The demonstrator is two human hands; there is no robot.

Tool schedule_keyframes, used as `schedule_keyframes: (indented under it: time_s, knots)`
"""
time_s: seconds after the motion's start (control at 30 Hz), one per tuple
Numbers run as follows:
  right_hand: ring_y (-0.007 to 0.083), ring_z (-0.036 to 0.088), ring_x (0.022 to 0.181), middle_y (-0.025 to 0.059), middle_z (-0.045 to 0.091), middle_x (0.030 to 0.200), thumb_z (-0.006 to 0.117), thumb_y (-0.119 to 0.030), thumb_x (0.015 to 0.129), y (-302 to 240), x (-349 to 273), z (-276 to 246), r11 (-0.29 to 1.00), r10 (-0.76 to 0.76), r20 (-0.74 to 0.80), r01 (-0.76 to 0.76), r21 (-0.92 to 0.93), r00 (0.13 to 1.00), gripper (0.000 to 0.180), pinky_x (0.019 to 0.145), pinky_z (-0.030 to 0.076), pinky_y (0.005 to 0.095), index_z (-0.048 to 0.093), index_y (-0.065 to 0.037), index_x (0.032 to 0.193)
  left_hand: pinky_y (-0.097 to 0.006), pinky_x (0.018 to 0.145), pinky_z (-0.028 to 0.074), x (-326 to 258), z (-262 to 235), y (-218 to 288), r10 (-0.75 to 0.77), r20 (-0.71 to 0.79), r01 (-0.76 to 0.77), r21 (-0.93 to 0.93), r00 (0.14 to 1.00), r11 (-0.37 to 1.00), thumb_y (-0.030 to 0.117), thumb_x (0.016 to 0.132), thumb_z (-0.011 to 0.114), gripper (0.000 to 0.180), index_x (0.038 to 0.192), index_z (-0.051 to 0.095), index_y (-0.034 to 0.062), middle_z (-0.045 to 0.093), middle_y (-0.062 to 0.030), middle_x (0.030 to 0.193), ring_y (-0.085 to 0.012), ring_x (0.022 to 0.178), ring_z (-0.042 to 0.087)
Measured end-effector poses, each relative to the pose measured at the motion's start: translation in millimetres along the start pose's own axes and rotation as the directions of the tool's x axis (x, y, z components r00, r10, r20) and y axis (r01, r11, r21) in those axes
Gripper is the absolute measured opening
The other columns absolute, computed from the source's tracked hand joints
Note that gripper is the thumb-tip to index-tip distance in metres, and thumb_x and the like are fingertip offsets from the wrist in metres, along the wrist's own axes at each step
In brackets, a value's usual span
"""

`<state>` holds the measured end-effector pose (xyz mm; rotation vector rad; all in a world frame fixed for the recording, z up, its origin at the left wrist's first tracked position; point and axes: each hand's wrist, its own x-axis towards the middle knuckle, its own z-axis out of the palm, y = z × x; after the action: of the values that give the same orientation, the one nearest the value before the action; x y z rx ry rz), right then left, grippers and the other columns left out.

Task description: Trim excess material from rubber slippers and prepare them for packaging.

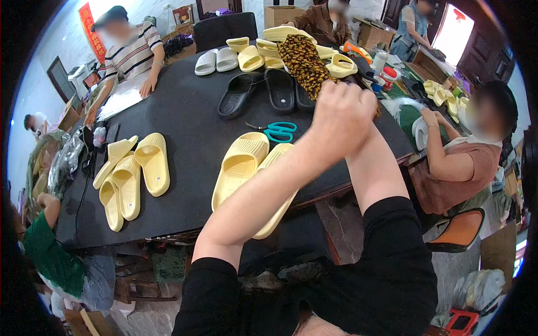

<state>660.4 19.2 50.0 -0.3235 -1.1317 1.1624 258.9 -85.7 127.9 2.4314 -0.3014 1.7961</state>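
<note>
My left hand (339, 115) is closed in a fist around a black-and-yellow patterned cloth (305, 63), which spreads up and away over the slippers at the far side. Pressed up against it, my right hand (367, 109) is also closed at the cloth, its fingers largely hidden behind the left. A little of the fabric shows beyond the right hand. Under my left forearm lies a pair of pale yellow slippers (238, 167), the right one partly covered. Teal-handled scissors (279, 132) rest just beyond them. Black slippers (280, 92) stand near the cloth.
On the dark table (188, 112) are more yellow slippers (128, 182) at left, grey slippers (216, 61) and a yellow slipper pile (250, 58) at the back. A red-lidded jar (388, 77) stands right. Several people sit or stand around; one at right handles a white slipper (419, 134).
</note>
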Motion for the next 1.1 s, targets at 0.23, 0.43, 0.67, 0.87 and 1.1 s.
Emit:
schedule_keyframes:
  time_s: [0.23, 0.43, 0.67, 0.87, 1.1]
  knots:
    - [0.0231, 0.053, 0.112, 0.0119, 0.056, 0.120, 0.051, -0.025, 0.096, 28, 11, -17, 0.995, -0.097, -0.149, 0.097, -0.012, 0.984, 0.023, 0.099, 0.044, 0.0420, 0.059, -0.009, 0.111, -0.039, 0.055, 0.040, -68, -57, 58, -0.036, 0.120, 0.073, -0.313, 0.992, 0.947, 0.007, 0.066, 0.060, 0.018, 0.069, 0.042, 0.0062, 0.041, -0.0099, 0.068, -0.0258, 0.060, 0.047]
    - [0.0210, 0.062, 0.084, 0.0077, 0.065, 0.093, 0.057, -0.023, 0.091, 19, -2, -31, 0.921, -0.122, -0.400, 0.254, 0.296, 0.908, 0.017, 0.080, 0.052, 0.0412, 0.062, -0.006, 0.091, -0.041, 0.064, 0.047, -124, -8, 64, -0.625, 0.434, 0.761, -0.356, 0.649, 0.542, 0.000, 0.075, 0.061, 0.018, 0.086, 0.046, 0.0019, 0.053, -0.0164, 0.083, -0.0364, 0.076, 0.057]
    - [0.0180, 0.061, 0.083, 0.0096, 0.065, 0.092, 0.057, -0.029, 0.092, -67, -27, 15, 0.857, 0.304, 0.017, -0.281, 0.432, 0.952, 0.027, 0.079, 0.051, 0.0282, 0.061, -0.002, 0.093, -0.032, 0.103, 0.037, -140, 1, 148, -0.107, 0.819, 0.652, -0.522, 0.564, -0.550, 0.006, 0.090, 0.056, 0.047, 0.134, 0.043, 0.0019, 0.047, -0.0095, 0.137, -0.0180, 0.122, 0.045]
    - [0.0238, 0.063, 0.066, 0.0115, 0.066, 0.081, 0.055, -0.012, 0.086, 25, -18, 93, 0.659, -0.591, -0.752, -0.363, -0.659, 0.292, 0.013, 0.066, 0.053, 0.0386, 0.063, -0.006, 0.095, -0.043, 0.084, 0.045, -121, -43, 109, -0.357, 0.846, 0.900, -0.280, 0.396, 0.333, 0.005, 0.082, 0.055, 0.033, 0.112, 0.047, -0.0045, 0.056, -0.0225, 0.107, -0.0364, 0.096, 0.055]
    - [0.0309, 0.061, 0.091, 0.0117, 0.062, 0.095, 0.055, -0.012, 0.084, 131, -52, 135, -0.475, -0.498, 0.009, -0.264, -0.840, 0.867, 0.017, 0.079, 0.049, 0.0414, 0.060, -0.010, 0.100, -0.034, 0.069, 0.042, -77, -28, 87, 0.056, 0.146, -0.018, -0.244, 0.988, 0.970, 0.018, 0.073, 0.059, 0.025, 0.092, 0.060, 0.0021, 0.056, -0.0146, 0.099, -0.0220, 0.079, 0.052]
